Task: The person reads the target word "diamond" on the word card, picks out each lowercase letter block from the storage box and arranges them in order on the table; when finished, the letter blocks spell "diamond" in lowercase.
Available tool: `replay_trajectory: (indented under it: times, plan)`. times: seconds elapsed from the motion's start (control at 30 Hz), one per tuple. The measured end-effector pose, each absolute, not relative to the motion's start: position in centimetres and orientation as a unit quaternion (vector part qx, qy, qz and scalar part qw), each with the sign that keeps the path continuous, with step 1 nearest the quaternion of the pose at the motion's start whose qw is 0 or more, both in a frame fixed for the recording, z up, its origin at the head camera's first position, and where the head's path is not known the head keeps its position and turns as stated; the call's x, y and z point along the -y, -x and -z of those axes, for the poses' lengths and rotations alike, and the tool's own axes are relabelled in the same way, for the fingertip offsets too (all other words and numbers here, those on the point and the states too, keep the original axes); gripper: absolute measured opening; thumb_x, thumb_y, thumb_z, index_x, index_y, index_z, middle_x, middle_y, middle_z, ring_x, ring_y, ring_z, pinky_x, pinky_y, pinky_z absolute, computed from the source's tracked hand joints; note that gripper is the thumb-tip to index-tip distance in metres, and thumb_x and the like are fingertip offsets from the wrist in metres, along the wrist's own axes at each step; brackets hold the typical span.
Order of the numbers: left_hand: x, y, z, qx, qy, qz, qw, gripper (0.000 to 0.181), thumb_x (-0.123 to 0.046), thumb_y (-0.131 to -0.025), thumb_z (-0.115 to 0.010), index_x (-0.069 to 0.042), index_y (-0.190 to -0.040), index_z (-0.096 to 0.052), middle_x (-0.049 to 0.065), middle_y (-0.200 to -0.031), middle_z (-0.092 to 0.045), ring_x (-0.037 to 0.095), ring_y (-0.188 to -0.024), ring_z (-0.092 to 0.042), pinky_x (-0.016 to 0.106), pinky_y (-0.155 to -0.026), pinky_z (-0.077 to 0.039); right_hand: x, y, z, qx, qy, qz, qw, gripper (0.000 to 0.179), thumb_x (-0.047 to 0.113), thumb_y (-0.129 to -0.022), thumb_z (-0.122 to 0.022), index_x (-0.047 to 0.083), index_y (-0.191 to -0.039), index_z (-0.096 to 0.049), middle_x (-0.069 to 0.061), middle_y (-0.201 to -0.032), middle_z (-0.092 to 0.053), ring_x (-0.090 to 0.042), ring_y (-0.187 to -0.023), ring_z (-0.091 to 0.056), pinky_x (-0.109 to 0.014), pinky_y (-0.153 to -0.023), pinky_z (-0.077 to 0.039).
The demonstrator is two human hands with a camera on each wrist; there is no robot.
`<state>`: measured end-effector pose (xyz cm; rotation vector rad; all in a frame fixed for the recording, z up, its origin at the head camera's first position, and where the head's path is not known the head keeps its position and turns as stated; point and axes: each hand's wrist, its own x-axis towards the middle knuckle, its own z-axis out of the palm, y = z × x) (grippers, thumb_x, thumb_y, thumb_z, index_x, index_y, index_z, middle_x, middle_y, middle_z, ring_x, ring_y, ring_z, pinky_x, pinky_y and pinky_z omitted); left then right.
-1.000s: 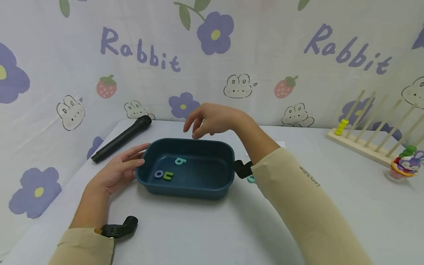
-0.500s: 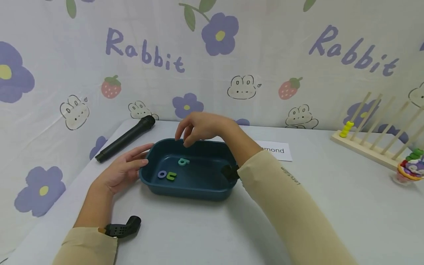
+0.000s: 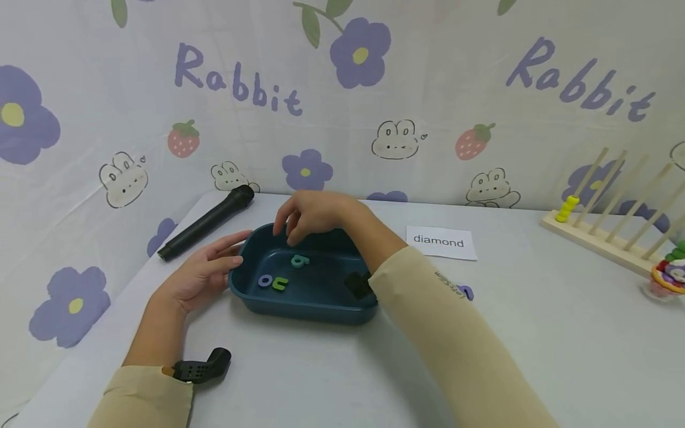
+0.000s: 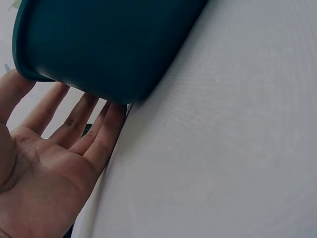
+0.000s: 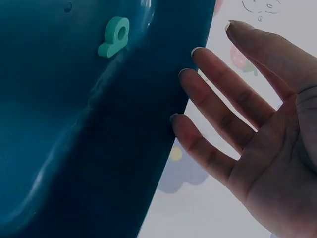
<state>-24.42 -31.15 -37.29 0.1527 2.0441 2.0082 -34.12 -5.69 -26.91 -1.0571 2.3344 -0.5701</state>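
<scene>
A dark teal tub stands on the white table. My left hand touches its left end, thumb at the rim and long fingers spread nearly straight against the outer wall, as the left wrist view shows. Inside lie a purple letter o, a green n- or u-shaped letter and a turquoise letter with a round loop. Over the tub's back edge hangs my right hand, fingers loosely bent and holding nothing. In the right wrist view its fingertips are near the rim, with the turquoise letter beyond.
Behind the right forearm lies a white card printed "diamond". A purple letter peeks out past the sleeve. At the back left is a black microphone; a wooden peg rack with beads stands far right, beside a small rabbit-topped cup.
My right hand has moved left and down, from behind the tub to over its back edge, uncovering the card. My left hand stays at the tub. The head view has shifted slightly.
</scene>
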Motion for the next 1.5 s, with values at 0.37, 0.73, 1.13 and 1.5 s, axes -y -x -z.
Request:
replay_trajectory:
  times: [0.37, 0.73, 1.13, 1.5]
  plan:
    - [31.4, 24.4, 37.0, -0.694, -0.069, -0.704, 0.135, 0.059, -0.015, -0.105, -0.057, -0.017, -0.16, -0.037, 0.019, -0.167, -0.024, 0.015, -0.13, -0.054, 0.025, -0.1, -0.052, 7.4, 34.1, 27.8, -0.852, 0.397, 0.195, 0.281, 0.035, 0.015, -0.097, -0.073, 0.016, -0.132, -0.071, -0.005, -0.126, -0.071, -0.019, -0.114, -0.066, -0.039, -0.106, -0.051]
    - [31.4, 24.4, 37.5, -0.69, -0.063, -0.708, 0.136, 0.056, -0.013, -0.106, -0.055, -0.017, -0.159, -0.039, 0.013, -0.161, -0.034, 0.013, -0.125, -0.059, 0.027, -0.1, -0.052, 8.6, 33.9, 29.4, -0.841, 0.414, 0.174, 0.301, 0.035, 0.019, -0.095, -0.075, 0.02, -0.13, -0.072, -0.003, -0.128, -0.07, -0.017, -0.116, -0.065, -0.038, -0.107, -0.049]
    - [31.3, 24.3, 37.7, -0.681, -0.05, -0.717, 0.139, 0.058, -0.013, -0.106, -0.056, -0.016, -0.16, -0.037, 0.013, -0.16, -0.033, 0.014, -0.124, -0.06, 0.027, -0.099, -0.053, 9.0, 34.4, 29.9, -0.818, 0.435, 0.173, 0.335, 0.035, 0.016, -0.095, -0.075, 0.018, -0.13, -0.072, -0.006, -0.127, -0.071, -0.018, -0.114, -0.065, -0.042, -0.109, -0.048]
    - [31.2, 24.5, 37.7, -0.681, -0.056, -0.717, 0.137, 0.057, -0.013, -0.105, -0.057, -0.016, -0.159, -0.039, 0.014, -0.16, -0.033, 0.014, -0.124, -0.059, 0.026, -0.1, -0.053, 9.2, 35.0, 30.0, -0.81, 0.441, 0.168, 0.348, 0.036, 0.013, -0.094, -0.076, 0.017, -0.13, -0.072, -0.008, -0.128, -0.071, -0.019, -0.114, -0.065, -0.04, -0.107, -0.05]
